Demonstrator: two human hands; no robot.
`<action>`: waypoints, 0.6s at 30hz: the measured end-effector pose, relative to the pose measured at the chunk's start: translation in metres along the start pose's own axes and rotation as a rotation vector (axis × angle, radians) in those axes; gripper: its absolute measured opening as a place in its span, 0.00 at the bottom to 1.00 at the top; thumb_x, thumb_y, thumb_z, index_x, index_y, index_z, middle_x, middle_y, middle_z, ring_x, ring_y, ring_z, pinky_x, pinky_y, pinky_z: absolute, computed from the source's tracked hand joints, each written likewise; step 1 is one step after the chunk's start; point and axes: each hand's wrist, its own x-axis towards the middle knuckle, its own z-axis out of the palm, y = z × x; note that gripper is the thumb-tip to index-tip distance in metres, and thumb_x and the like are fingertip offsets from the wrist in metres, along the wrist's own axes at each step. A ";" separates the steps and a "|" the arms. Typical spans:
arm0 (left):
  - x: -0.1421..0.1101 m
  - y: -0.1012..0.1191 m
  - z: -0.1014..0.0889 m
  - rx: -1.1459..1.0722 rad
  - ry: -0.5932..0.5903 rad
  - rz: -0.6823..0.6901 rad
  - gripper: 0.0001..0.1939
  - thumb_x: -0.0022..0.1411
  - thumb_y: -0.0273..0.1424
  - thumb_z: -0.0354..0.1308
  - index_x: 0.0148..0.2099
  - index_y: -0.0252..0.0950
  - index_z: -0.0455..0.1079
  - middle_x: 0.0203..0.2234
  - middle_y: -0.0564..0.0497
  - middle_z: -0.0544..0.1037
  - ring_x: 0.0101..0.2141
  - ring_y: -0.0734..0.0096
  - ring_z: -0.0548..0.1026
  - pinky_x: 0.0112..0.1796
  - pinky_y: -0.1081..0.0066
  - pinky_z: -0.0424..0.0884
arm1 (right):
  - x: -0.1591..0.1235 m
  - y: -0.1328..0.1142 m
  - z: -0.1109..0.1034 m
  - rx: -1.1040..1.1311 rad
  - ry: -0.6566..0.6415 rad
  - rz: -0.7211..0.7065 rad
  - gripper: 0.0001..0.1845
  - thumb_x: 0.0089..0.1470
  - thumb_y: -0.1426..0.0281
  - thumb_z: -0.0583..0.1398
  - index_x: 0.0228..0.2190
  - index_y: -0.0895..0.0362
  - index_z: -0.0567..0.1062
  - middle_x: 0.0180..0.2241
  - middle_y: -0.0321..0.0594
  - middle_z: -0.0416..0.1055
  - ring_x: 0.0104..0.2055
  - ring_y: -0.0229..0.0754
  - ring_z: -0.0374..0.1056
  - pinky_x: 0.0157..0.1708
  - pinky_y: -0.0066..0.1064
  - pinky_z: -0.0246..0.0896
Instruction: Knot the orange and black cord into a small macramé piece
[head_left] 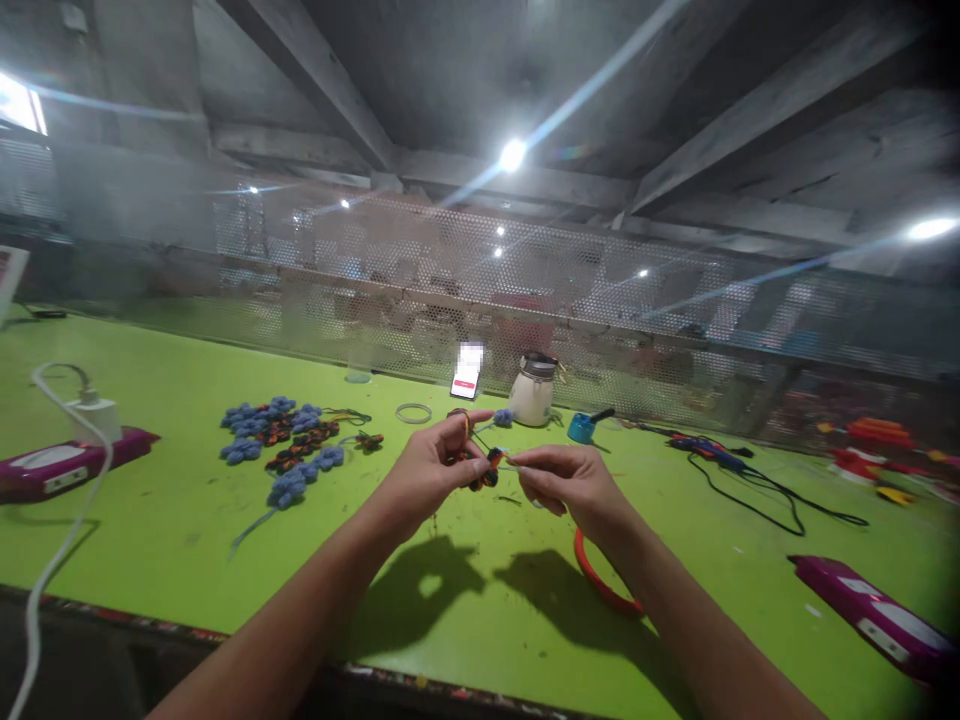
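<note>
Above the middle of the green table, my left hand pinches a small crocheted yarn piece in black and orange. A yarn strand loops around the raised index finger of that hand. My right hand is closed in a pinch just to the right, its fingertips close to the piece. Something thin is between those fingertips, too small to name. On the left lie blue crocheted flowers and black-and-orange ones, some with loose yarn tails. Below my right wrist is a red-orange ring, partly hidden.
A phone, a pale lidded jar, a blue pot and a thin ring stand or lie at the back. Purple power strips lie left and right. A corded blue tool is at the right, before a mesh screen.
</note>
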 end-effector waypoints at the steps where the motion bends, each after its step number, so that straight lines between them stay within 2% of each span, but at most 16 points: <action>1: 0.000 0.000 0.000 0.002 0.006 -0.002 0.30 0.51 0.26 0.60 0.56 0.29 0.61 0.23 0.51 0.73 0.26 0.74 0.69 0.29 0.71 0.63 | 0.000 0.001 0.001 0.007 0.003 0.008 0.10 0.44 0.67 0.65 0.31 0.58 0.80 0.14 0.34 0.66 0.13 0.27 0.49 0.13 0.23 0.38; 7: 0.001 0.000 0.000 -0.005 0.015 -0.007 0.31 0.50 0.27 0.61 0.57 0.29 0.60 0.23 0.52 0.73 0.25 0.73 0.70 0.29 0.70 0.64 | 0.001 0.004 0.003 0.060 0.008 0.066 0.13 0.43 0.66 0.65 0.33 0.59 0.79 0.16 0.35 0.66 0.14 0.28 0.50 0.12 0.23 0.39; 12: 0.000 0.002 0.003 0.004 0.054 0.003 0.38 0.49 0.25 0.62 0.61 0.31 0.52 0.22 0.54 0.71 0.24 0.74 0.69 0.28 0.71 0.64 | 0.001 0.004 0.003 0.055 0.000 0.103 0.12 0.44 0.66 0.65 0.33 0.58 0.79 0.16 0.34 0.67 0.13 0.27 0.50 0.12 0.22 0.38; 18: -0.002 0.002 0.004 -0.102 0.039 -0.026 0.41 0.47 0.24 0.63 0.62 0.30 0.50 0.22 0.54 0.71 0.24 0.74 0.69 0.28 0.71 0.65 | 0.001 0.003 0.000 -0.059 -0.010 0.035 0.11 0.45 0.67 0.64 0.33 0.58 0.80 0.16 0.34 0.66 0.13 0.27 0.50 0.13 0.23 0.42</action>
